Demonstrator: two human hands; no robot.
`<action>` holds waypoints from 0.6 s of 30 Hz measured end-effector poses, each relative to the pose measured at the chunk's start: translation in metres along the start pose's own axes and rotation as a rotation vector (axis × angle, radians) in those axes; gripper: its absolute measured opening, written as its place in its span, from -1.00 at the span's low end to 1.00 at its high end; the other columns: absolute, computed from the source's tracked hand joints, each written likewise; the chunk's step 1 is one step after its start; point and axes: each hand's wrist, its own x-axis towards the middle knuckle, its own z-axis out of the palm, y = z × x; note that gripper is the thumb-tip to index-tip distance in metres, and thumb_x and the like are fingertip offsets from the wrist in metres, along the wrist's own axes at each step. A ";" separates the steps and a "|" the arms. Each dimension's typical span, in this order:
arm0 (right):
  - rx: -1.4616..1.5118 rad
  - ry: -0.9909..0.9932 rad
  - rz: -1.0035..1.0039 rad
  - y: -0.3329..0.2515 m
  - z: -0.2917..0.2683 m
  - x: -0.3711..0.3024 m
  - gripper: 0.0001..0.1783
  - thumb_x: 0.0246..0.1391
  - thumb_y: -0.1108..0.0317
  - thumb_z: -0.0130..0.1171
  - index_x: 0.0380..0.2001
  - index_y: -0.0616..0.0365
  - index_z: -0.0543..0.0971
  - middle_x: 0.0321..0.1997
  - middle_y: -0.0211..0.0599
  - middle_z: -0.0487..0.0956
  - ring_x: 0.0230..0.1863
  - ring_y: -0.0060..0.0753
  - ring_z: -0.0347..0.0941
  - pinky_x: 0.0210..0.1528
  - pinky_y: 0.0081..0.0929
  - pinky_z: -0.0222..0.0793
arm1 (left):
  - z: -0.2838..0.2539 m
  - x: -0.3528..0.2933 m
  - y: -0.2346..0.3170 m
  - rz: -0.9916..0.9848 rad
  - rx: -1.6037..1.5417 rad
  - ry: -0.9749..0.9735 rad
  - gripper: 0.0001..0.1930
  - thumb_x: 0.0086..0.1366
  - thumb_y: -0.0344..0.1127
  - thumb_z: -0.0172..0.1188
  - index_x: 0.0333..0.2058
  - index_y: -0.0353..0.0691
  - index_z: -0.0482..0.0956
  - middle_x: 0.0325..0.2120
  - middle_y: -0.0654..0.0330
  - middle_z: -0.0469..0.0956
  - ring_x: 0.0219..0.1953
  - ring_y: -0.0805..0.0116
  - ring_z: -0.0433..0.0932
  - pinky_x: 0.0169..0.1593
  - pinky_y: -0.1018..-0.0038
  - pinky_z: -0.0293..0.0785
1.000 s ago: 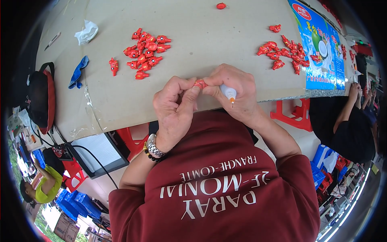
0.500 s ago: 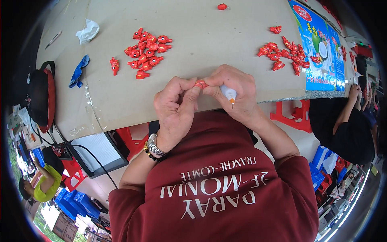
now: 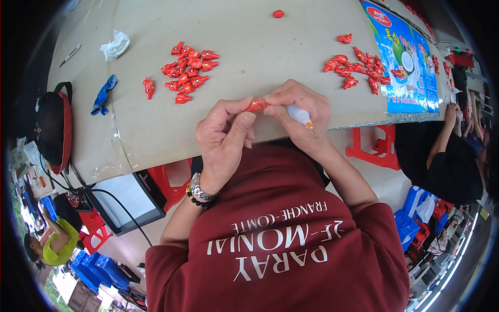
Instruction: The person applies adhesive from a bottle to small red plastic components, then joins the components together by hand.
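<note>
Between both thumbs and forefingers, near the table's front edge, is a small glossy red plastic piece (image 3: 257, 105). My left hand (image 3: 222, 139) pinches its left end, the other fingers curled. My right hand (image 3: 306, 106) pinches its right end and also keeps a small white needle-tip bottle (image 3: 298, 114) tucked against the palm, its orange tip and thin needle pointing down toward me. Parts of the piece are hidden by fingertips. Beyond my left hand lies a heap of similar red pieces (image 3: 189, 70), with one piece (image 3: 148, 88) apart at its left.
More red pieces (image 3: 358, 67) lie at the right, some beside or on a blue printed sheet (image 3: 408, 91). A lone red part (image 3: 278, 14) sits far back. At left are a crumpled tissue (image 3: 115, 46), a blue strip (image 3: 104, 95), a pen (image 3: 70, 55) and a black-red bag (image 3: 53, 125). Red stools (image 3: 375, 147) stand below the table.
The red piece shows more between my fingers and appears turned. In my right hand the bottle has tilted, its needle swinging to the right. The whole view has shifted slightly.
</note>
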 end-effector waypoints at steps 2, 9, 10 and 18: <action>-0.016 0.024 -0.034 -0.002 0.000 -0.001 -0.82 -0.19 0.48 0.37 -0.45 0.21 0.59 -0.52 -0.29 0.56 -0.48 -0.35 0.48 -0.46 -0.52 0.37 | 0.000 0.000 0.002 0.020 -0.019 -0.008 -0.82 0.32 -0.43 0.08 -0.14 -0.37 0.48 -0.49 0.25 0.52 -0.61 0.64 0.39 -0.63 0.72 0.28; -0.018 0.132 -0.155 -0.008 0.002 -0.006 -0.77 -0.28 0.58 0.38 -0.44 0.17 0.61 -0.47 -0.31 0.59 -0.45 -0.37 0.49 -0.47 -0.56 0.37 | -0.003 -0.001 0.018 -0.210 -0.191 -0.045 -0.75 0.34 -0.32 0.07 -0.09 -0.35 0.45 -0.42 0.19 0.53 -0.63 0.59 0.39 -0.63 0.70 0.29; -0.017 0.132 -0.157 -0.009 0.002 -0.006 -0.77 -0.28 0.58 0.38 -0.44 0.17 0.61 -0.47 -0.31 0.59 -0.45 -0.37 0.49 -0.47 -0.56 0.37 | -0.003 -0.003 0.020 -0.258 -0.273 -0.067 -0.75 0.34 -0.31 0.07 -0.10 -0.35 0.45 -0.41 0.18 0.54 -0.64 0.59 0.38 -0.64 0.70 0.28; 0.095 -0.007 -0.013 -0.034 -0.005 -0.010 -0.77 -0.16 0.55 0.35 -0.36 0.25 0.57 -0.38 -0.24 0.59 -0.35 -0.43 0.50 -0.32 -0.57 0.43 | -0.001 -0.012 0.025 -0.230 -0.358 -0.090 -0.81 0.33 -0.37 0.08 -0.20 -0.40 0.44 -0.46 0.18 0.56 -0.67 0.60 0.37 -0.63 0.70 0.30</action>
